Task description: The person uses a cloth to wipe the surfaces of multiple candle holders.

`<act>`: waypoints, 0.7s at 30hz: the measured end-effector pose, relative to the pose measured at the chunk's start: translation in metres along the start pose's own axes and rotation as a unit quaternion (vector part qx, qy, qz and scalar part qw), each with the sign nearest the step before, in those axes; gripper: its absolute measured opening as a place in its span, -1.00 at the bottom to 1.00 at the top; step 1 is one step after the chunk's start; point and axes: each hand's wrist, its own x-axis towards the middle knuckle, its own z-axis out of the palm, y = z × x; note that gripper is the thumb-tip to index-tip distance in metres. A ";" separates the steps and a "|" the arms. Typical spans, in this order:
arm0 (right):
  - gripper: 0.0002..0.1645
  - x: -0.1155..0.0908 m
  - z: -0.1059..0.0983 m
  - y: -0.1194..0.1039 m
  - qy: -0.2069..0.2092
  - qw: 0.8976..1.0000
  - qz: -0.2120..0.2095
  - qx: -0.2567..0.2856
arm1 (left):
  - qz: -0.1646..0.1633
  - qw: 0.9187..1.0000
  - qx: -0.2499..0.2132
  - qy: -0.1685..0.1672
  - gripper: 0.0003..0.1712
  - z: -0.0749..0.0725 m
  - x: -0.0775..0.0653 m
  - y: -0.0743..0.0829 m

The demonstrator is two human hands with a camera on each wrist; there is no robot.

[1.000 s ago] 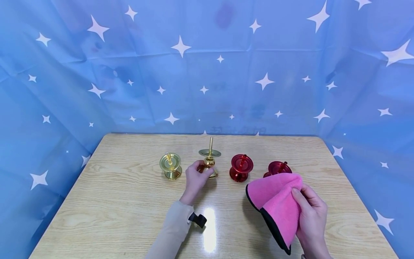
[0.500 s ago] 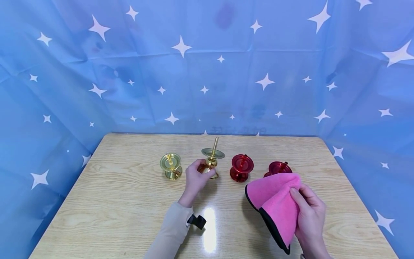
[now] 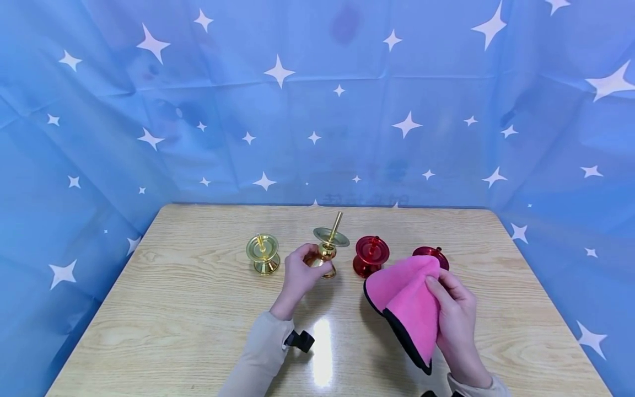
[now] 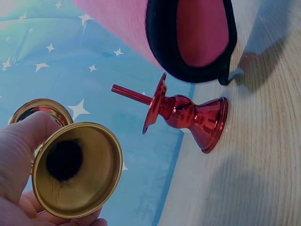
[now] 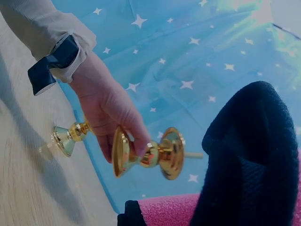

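My left hand [image 3: 300, 275] grips a gold candlestick [image 3: 331, 237] by its waist. The candlestick is raised and leans right, its spike pointing up and right. Its hollow underside [image 4: 101, 169], dark in the middle, faces the left wrist camera. In the right wrist view, thumb and fingers [image 5: 136, 132] close around the stem. My right hand [image 3: 456, 317] pinches a pink cloth [image 3: 409, 295] with black edging, which hangs folded to the right of the candlestick and apart from it. Part of that hand's fingers is hidden behind the cloth.
Another gold candlestick [image 3: 263, 251] stands to the left on the wooden table [image 3: 173, 309]. To the right are a red candlestick [image 3: 369, 253] and a second red candlestick [image 3: 434, 255], partly covered by the cloth. A blue star-patterned curtain [image 3: 297, 138] encloses the table's back and sides.
The gold candlestick in my left hand has tilted further right. My right hand has moved left with the pink cloth, bringing it closer to the candlestick.
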 end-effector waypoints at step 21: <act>-0.75 0.014 0.029 0.015 -0.039 0.995 0.082 0.030 | 0.053 0.997 0.023 -0.057 -0.70 0.000 -0.009 0.015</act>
